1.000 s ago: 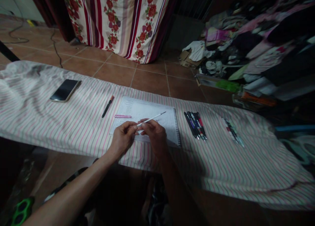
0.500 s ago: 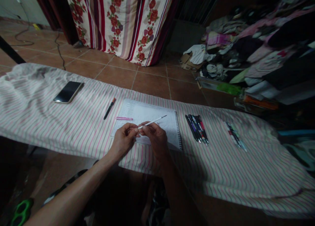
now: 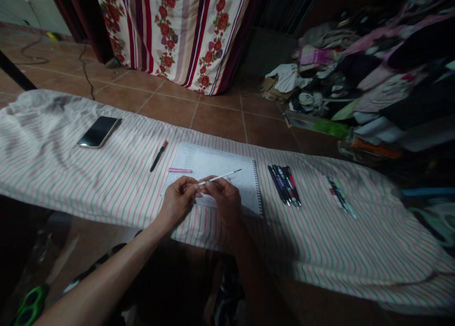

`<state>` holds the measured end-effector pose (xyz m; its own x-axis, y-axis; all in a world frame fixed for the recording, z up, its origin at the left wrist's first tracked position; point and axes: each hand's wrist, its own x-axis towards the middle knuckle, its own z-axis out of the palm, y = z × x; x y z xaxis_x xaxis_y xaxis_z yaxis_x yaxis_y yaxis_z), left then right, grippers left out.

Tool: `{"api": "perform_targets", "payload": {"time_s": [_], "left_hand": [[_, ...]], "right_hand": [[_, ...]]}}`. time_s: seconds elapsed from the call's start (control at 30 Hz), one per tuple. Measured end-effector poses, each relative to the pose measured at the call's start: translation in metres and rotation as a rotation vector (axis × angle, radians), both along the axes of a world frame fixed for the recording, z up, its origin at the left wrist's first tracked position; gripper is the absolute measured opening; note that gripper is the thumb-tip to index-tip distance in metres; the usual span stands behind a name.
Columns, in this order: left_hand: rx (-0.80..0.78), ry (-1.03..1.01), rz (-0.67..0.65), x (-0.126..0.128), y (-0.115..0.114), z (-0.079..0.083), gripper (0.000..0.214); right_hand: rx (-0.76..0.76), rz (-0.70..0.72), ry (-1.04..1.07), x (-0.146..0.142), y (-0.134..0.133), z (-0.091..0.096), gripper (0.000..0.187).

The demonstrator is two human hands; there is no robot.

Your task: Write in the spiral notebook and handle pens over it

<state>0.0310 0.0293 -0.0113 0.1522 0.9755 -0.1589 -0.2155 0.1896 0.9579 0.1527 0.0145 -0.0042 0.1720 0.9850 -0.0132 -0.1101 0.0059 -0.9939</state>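
1. White thin stick (image 3: 227, 174) pinched by both hands above the spiral notebook (image 3: 220, 156); left hand (image 3: 179, 197) at its lower end, right hand (image 3: 224, 197) just beside, tip pointing up-right
2. Forearms (image 3: 135, 250) cross the near edge of the striped cloth (image 3: 313, 221)
3. Count: one phone (image 3: 98, 132), one black pen (image 3: 158, 158), one pink pen (image 3: 179, 170), two pen clusters (image 3: 283, 187); pens per cluster uncertain
4. Strip of cloth shows between notebook's coil edge and nearer cluster
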Motion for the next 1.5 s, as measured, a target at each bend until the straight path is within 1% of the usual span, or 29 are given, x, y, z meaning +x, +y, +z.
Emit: {"api": "perform_targets", "payload": {"time_s": [0.13, 0.2, 0.27, 0.37, 0.4, 0.47, 0.5, 0.6, 0.73, 0.8, 0.87, 1.03, 1.1, 1.27, 1.5], "left_hand": [[0.015, 0.033, -0.039, -0.001, 0.001, 0.000, 0.019], [0.063, 0.103, -0.065, -0.004, 0.001, -0.001, 0.020], [0.164, 0.256, -0.045, -0.009, 0.003, -0.001, 0.021], [0.397, 0.595, 0.077, -0.019, 0.009, 0.000, 0.023], [0.485, 0.709, 0.098, -0.023, 0.012, 0.000, 0.023], [0.613, 0.946, 0.146, -0.029, 0.020, 0.000, 0.025], [0.666, 1.030, 0.150, -0.031, 0.024, -0.001, 0.026], [0.752, 1.181, 0.106, -0.036, 0.034, -0.005, 0.029], [0.746, 1.306, 0.055, -0.036, 0.038, -0.009, 0.025], [0.730, 1.314, 0.066, -0.036, 0.037, -0.010, 0.026], [0.707, 1.255, 0.077, -0.035, 0.035, -0.009, 0.028], [0.555, 0.948, 0.015, -0.032, 0.023, -0.007, 0.024], [0.527, 0.865, -0.020, -0.030, 0.016, -0.006, 0.024], [0.546, 0.823, -0.060, -0.024, 0.005, -0.004, 0.022], [0.559, 0.819, -0.055, -0.022, 0.002, -0.002, 0.021]], "right_hand": [[-0.013, -0.018, -0.001, 0.000, 0.001, -0.001, 0.013], [-0.021, -0.052, 0.007, 0.001, 0.001, -0.002, 0.015], [-0.016, -0.099, 0.031, 0.003, 0.002, -0.003, 0.016], [-0.017, -0.165, 0.064, 0.008, 0.005, -0.006, 0.017], [-0.019, -0.183, 0.070, 0.009, 0.005, -0.007, 0.017], [-0.021, -0.209, 0.072, 0.011, 0.007, -0.008, 0.017], [-0.019, -0.216, 0.073, 0.012, 0.007, -0.009, 0.017], [-0.013, -0.225, 0.076, 0.012, 0.007, -0.011, 0.018], [-0.006, -0.224, 0.092, 0.012, 0.007, -0.011, 0.017], [-0.004, -0.224, 0.095, 0.012, 0.007, -0.011, 0.017], [0.000, -0.229, 0.088, 0.013, 0.007, -0.010, 0.017], [0.021, -0.252, 0.083, 0.015, 0.007, -0.006, 0.017], [0.026, -0.249, 0.077, 0.016, 0.007, -0.004, 0.016], [0.028, -0.252, 0.069, 0.015, 0.005, -0.001, 0.015], [0.021, -0.218, 0.003, 0.011, 0.004, 0.001, 0.015]]}}
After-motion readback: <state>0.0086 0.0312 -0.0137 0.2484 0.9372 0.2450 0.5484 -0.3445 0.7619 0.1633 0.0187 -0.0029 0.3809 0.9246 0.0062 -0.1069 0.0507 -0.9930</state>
